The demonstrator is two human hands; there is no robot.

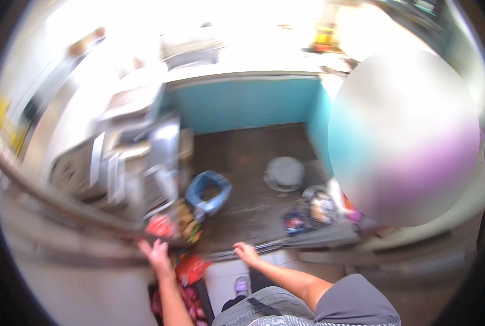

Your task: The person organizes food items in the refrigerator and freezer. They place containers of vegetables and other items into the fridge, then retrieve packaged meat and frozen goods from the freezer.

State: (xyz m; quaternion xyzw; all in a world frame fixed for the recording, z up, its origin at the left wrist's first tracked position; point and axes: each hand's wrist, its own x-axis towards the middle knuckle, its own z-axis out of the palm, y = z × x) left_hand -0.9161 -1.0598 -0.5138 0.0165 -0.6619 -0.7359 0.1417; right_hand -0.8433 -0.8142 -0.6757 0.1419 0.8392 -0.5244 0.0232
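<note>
My left hand (156, 253) is at a brown edge (124, 234), probably a door frame, with its fingers spread and nothing visible in them. Motion blur hides whether it touches that edge. A red plastic bag (191, 269) lies just right of my left wrist, above a dark, pink-patterned thing (189, 305). My right hand (247, 254) hovers in front of my body, near a metal threshold strip (263, 247). Its fingers look loosely bent, and I see no object in them. One foot in a light purple shoe (241, 286) stands on white tiles below.
Beyond the threshold, a bin with a blue liner (209, 191) and a round grey stool (285, 174) stand on the dark floor (246, 159). Bags (311, 210) lie at the right. A teal-fronted counter (246, 104) spans the back. Metal kitchenware (157, 163) crowds the left.
</note>
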